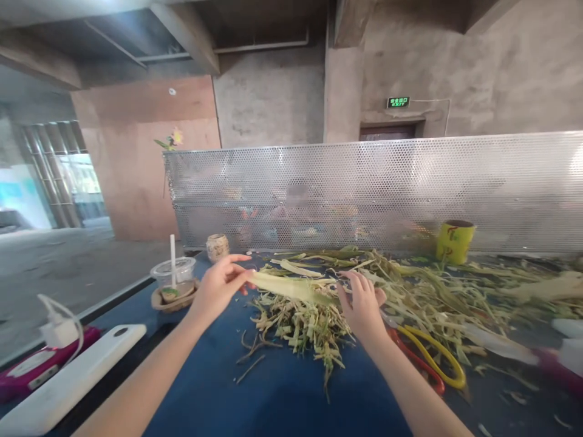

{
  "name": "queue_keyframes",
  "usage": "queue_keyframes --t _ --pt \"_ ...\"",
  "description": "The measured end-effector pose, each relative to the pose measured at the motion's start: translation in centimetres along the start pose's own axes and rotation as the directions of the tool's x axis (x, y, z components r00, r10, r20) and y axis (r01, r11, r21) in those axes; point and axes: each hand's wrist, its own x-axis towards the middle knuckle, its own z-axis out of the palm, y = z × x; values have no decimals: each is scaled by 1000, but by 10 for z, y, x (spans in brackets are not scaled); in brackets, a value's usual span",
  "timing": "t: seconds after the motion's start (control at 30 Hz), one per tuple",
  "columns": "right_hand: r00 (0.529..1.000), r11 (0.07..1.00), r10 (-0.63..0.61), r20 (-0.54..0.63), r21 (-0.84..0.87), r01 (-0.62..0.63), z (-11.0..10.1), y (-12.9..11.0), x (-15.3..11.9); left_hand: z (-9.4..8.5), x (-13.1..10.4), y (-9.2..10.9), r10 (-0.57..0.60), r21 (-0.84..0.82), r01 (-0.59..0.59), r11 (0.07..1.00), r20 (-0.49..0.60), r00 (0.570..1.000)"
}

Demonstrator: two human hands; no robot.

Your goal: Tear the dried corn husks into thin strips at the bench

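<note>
A long, flat, pale green leaf strip (289,287) stretches between my two hands above a heap of cut leaf pieces (303,325). My left hand (223,279) pinches its left end between thumb and fingers. At the other end, my right hand (361,301) has its fingers curled around the darker green tip; the exact grip is partly hidden. Just right of that hand lie scissors with yellow and red handles (439,358), their blades mostly hidden. More long dried leaf strips (423,291) spread behind and to the right of the heap.
A plastic cup with a straw (173,273) stands in a brown holder at left. Nearer are a white slab-like case (77,379) and a magenta power strip (34,367). A perforated metal screen (319,200) borders the blue table, with a yellow can (454,243) and a speckled jar (217,247) before it.
</note>
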Motion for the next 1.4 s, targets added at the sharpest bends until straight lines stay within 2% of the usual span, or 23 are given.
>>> queue_keyframes --t 0.07,0.17,0.2,0.27,0.33,0.37,0.5,0.6,0.7,0.87,0.97,1.1,1.23,1.4 --pt "999 990 37 28 134 -41 -12 -9 4 11 -15 -2 -25 -78 35 996 118 993" --pt "967 893 -6 254 436 -109 -23 -32 3 25 -25 -12 -66 -185 120 975 275 959" --pt "937 847 -29 348 507 -162 -23 -41 1 29 -26 -17 -74 -214 148 966 319 945" --pt "819 793 -86 567 537 -288 -16 -59 -5 34 -25 -25 -81 -272 188 944 361 929" --pt "717 750 -110 688 531 -394 -5 -74 -10 37 -24 -32 -93 -321 218 922 363 927" --pt "693 743 -108 713 522 -420 1 -79 -12 37 -24 -36 -103 -340 233 911 359 928" --pt "697 728 -65 714 511 -456 20 -88 -12 35 -27 -45 -133 -393 265 881 333 934" --pt "708 697 -79 702 546 -464 24 -88 -11 33 -29 -47 -150 -402 276 873 316 937" --pt "711 682 -72 700 555 -477 22 -88 -15 34 -30 -46 -170 -393 304 868 341 925" --pt "667 694 -11 745 486 -531 10 -94 -20 39 -34 -43 -210 -339 339 877 364 907" --pt "669 715 11 743 462 -525 6 -97 -22 43 -38 -43 -183 -316 305 898 363 914" --pt "665 684 29 746 470 -558 6 -97 -25 45 -40 -42 -140 -341 258 904 334 932" --pt "689 678 36 724 489 -549 3 -95 -27 44 -38 -37 -160 -361 283 889 334 929" --pt "753 744 57 656 475 -470 -2 -98 -27 44 -38 -36 -153 -337 256 906 301 941"
